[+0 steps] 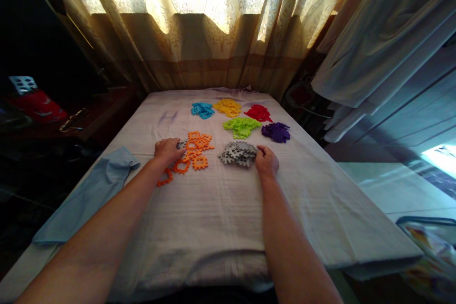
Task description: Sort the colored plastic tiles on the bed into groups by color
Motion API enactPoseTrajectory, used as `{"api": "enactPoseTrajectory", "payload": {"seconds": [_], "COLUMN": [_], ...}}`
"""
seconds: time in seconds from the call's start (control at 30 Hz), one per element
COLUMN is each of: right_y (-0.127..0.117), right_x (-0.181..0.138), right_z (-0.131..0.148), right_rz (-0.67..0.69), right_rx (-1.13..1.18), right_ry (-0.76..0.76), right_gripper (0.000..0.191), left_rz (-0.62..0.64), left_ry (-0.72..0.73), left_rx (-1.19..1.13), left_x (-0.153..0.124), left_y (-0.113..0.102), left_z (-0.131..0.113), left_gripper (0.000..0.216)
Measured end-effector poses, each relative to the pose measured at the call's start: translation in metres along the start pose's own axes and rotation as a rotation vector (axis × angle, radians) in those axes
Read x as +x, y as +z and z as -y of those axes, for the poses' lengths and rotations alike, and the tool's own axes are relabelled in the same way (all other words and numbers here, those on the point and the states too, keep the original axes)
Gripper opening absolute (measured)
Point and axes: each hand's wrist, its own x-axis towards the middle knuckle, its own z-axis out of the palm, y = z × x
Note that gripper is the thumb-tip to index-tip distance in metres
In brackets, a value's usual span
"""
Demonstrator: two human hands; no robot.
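My left hand (168,151) is closed at the left side of a pile of orange interlocking plastic pieces (197,142). A grey toothed piece (182,144) shows at its fingertips. Several orange pieces lie loose around and below that hand, among them a square one (200,163) with a window-like grid. My right hand (267,161) has its fingers curled at the right edge of a pile of grey interlocking pieces (238,153). What lies between those fingers is hidden.
Behind are piles of blue (203,109), yellow (228,107), red (259,113), lime green (242,127) and dark purple pieces (276,132). A light blue cloth (89,194) lies at the left on the white-covered table (210,228). Curtains (213,42) hang beyond.
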Motion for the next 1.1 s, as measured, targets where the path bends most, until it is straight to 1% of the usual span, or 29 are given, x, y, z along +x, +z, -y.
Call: {"api": "enactPoseTrajectory", "payload": {"seconds": [0.2, 0.4, 0.63, 0.77, 0.87, 0.93, 1.0, 1.1], "right_y": [0.001, -0.001, -0.003, -0.002, -0.002, -0.003, -0.003, -0.005], "right_x": [0.0, -0.001, -0.002, -0.002, -0.001, -0.001, -0.001, -0.002], "right_z": [-0.001, 0.001, 0.002, 0.001, 0.001, 0.001, 0.002, 0.003], "right_rz": [-0.003, 0.012, 0.021, 0.012, 0.02, 0.02, 0.023, 0.038], "right_rx": [0.003, -0.005, -0.008, -0.011, -0.015, -0.013, -0.016, -0.027], "right_ry": [-0.008, 0.003, 0.01, -0.001, -0.003, -0.001, 0.002, 0.009], "right_gripper": [0.038, 0.038, 0.038, 0.038, 0.038, 0.039, 0.039, 0.04], "left_rz": [-0.032, 0.002, 0.029, 0.004, -0.05, -0.106, -0.16, -0.212], "left_ry": [-0.011, 0.009, -0.018, -0.011, -0.016, -0.011, 0.021, 0.134], "left_rx": [-0.025, -0.006, -0.001, -0.017, -0.044, -0.093, -0.165, -0.276], "left_x": [-0.005, -0.004, 0.0, -0.006, -0.012, -0.013, -0.014, -0.015], "left_y": [-0.003, -0.003, -0.002, -0.004, -0.007, -0.011, -0.016, -0.024], "left_z": [0.002, 0.002, 0.002, 0.002, 0.001, -0.005, -0.017, -0.051], "left_gripper": [0.053, 0.047, 0.04, 0.037, 0.037, 0.035, 0.033, 0.029]}}
